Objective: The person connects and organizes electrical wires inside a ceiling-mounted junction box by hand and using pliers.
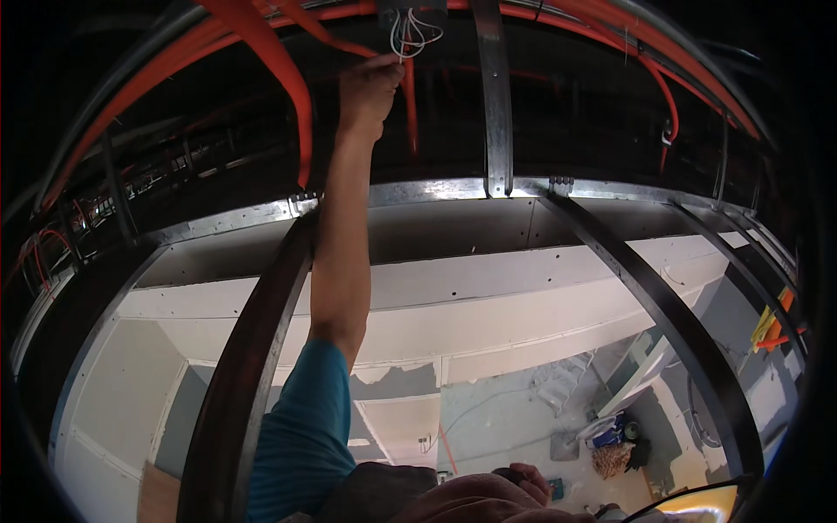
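Observation:
My left hand (370, 87) is stretched up into the ceiling on a bare forearm with a teal sleeve. Its fingertips pinch a bundle of thin white wires (410, 37) that hang from a dark junction box (410, 7) at the top edge. An orange conduit (410, 105) runs down just behind the hand. My right hand (526, 479) stays low at the bottom edge, over brownish trousers. Its fingers curl by a small dark object that is too dim to make out.
Orange conduits (279, 70) arc across the dark ceiling void between grey metal profiles (495, 105). Dark metal ceiling rails (253, 349) cross the view. Below are jointed plasterboard walls (488, 288) and a floor with a bucket and bags (610, 440). Yellow and orange items (772, 322) sit at the right.

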{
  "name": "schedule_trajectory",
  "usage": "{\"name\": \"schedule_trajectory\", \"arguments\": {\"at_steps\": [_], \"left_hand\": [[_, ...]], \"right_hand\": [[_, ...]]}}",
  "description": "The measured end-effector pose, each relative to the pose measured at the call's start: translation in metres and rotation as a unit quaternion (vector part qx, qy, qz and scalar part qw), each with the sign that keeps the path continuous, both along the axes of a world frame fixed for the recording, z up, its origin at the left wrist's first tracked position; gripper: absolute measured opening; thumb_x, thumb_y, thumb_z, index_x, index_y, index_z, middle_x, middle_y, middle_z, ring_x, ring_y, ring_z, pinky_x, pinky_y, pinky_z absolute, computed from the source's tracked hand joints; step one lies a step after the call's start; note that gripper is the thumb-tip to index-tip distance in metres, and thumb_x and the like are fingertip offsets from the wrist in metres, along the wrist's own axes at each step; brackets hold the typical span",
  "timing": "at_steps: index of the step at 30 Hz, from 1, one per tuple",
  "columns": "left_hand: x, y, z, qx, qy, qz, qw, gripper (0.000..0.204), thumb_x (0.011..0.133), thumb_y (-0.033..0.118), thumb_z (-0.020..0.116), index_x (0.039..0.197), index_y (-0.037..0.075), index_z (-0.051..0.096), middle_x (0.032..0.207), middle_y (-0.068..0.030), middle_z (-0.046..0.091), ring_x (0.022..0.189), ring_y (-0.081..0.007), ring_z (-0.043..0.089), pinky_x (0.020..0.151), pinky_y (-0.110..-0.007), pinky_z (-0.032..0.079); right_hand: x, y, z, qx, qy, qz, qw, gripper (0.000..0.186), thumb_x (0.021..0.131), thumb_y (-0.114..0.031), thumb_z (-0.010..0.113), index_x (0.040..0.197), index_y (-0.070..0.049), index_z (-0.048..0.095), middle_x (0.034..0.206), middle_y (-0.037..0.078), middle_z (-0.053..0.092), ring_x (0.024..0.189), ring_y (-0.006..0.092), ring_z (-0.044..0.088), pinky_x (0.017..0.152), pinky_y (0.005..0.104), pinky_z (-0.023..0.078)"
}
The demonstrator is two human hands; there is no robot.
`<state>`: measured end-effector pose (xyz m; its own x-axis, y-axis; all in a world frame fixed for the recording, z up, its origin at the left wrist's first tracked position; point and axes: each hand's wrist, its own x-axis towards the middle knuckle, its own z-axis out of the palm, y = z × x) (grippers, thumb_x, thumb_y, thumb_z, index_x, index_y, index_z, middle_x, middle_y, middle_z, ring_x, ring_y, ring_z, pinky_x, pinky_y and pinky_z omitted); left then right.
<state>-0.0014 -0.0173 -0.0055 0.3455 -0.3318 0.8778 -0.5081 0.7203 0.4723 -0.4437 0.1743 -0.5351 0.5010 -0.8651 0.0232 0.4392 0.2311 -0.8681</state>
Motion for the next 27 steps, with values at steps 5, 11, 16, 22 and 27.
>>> {"name": "schedule_trajectory", "arguments": {"at_steps": [5, 11, 16, 22, 27], "left_hand": [[0.0, -0.01, -0.007, -0.027, 0.007, -0.003, 1.0, 0.03, 0.09, 0.018, 0.073, 0.116, 0.004, 0.074, 0.1, -0.0041, 0.074, 0.087, -0.0119, 0.065, 0.076, -0.029, 0.05], [-0.007, 0.004, 0.001, -0.015, 0.004, -0.047, 0.999, 0.024, 0.091, 0.024, 0.075, 0.102, 0.003, 0.077, 0.091, -0.0038, 0.073, 0.083, -0.0123, 0.065, 0.073, -0.029, 0.049], [-0.002, 0.002, 0.01, -0.042, 0.015, 0.002, 0.999, 0.015, 0.089, 0.015, 0.075, 0.093, 0.001, 0.076, 0.082, -0.0029, 0.069, 0.075, -0.0101, 0.062, 0.068, -0.026, 0.046], [-0.008, -0.027, 0.005, -0.103, 0.078, -0.055, 0.99, 0.016, 0.09, 0.019, 0.074, 0.087, 0.003, 0.075, 0.081, -0.0024, 0.069, 0.076, -0.0115, 0.062, 0.07, -0.028, 0.046], [-0.01, -0.033, 0.0, -0.128, 0.102, -0.062, 0.985, 0.01, 0.091, 0.009, 0.07, 0.09, 0.0, 0.075, 0.088, -0.0059, 0.073, 0.081, -0.0129, 0.065, 0.076, -0.028, 0.049]], "right_hand": [[0.027, -0.017, 0.083, 0.003, -0.12, 0.083, 0.989, 0.049, 0.097, -0.018, 0.062, 0.14, 0.002, 0.05, 0.128, 0.021, 0.063, 0.117, 0.0278, 0.063, 0.102, 0.0411, 0.049], [0.054, -0.056, 0.152, -0.237, -0.075, 0.112, 0.962, 0.048, 0.095, -0.005, 0.063, 0.139, 0.008, 0.05, 0.116, 0.016, 0.067, 0.102, 0.0202, 0.063, 0.094, 0.0371, 0.05], [0.093, -0.071, 0.246, -0.34, -0.139, 0.035, 0.929, 0.051, 0.099, -0.019, 0.065, 0.14, 0.008, 0.05, 0.122, 0.019, 0.066, 0.102, 0.0173, 0.064, 0.094, 0.0336, 0.051], [0.134, -0.097, 0.355, -0.531, -0.076, -0.17, 0.827, 0.047, 0.102, -0.019, 0.062, 0.144, -0.001, 0.051, 0.118, 0.012, 0.068, 0.098, 0.0157, 0.065, 0.091, 0.031, 0.051], [0.192, -0.145, 0.436, -0.687, 0.005, -0.302, 0.661, 0.031, 0.1, -0.01, 0.06, 0.13, -0.011, 0.065, 0.104, 0.015, 0.072, 0.09, 0.0241, 0.07, 0.085, 0.0346, 0.053]]}}
